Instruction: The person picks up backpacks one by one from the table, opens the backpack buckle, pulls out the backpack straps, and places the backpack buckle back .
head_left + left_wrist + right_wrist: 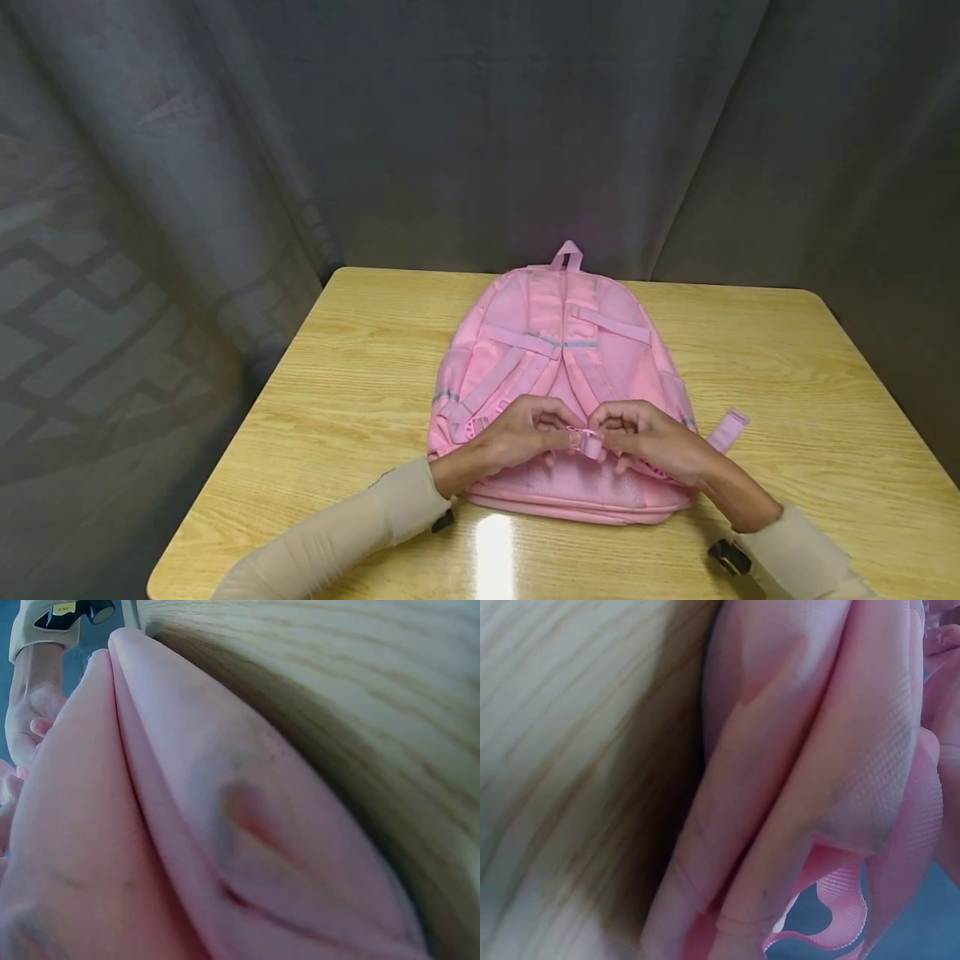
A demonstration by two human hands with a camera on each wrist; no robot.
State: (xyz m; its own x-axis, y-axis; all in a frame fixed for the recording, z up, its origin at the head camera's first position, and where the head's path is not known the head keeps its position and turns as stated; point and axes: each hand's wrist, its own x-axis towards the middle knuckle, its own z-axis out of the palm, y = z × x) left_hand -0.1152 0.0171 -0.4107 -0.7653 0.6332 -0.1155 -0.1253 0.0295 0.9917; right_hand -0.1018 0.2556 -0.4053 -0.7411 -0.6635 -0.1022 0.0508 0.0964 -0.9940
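A pink backpack (525, 492) lies on the table with its shoulder straps (547, 308) facing up and its top handle toward the curtain. Over its lower middle, both hands meet at a small pink buckle (576, 437). My left hand (521, 433) pinches the buckle's left side between thumb and fingers. From the other side, my right hand (652, 437) pinches its right end, where webbing folds over. Fingers hide part of the buckle. In the left wrist view the backpack's lower edge (172, 750) fills the middle. The right wrist view shows folded pink fabric (840, 772).
The wood-grain table (360, 358) extends around the backpack on every side. A loose strap end (728, 429) sticks out to the right of it. Dark grey curtains (480, 133) hang behind the table and along the left.
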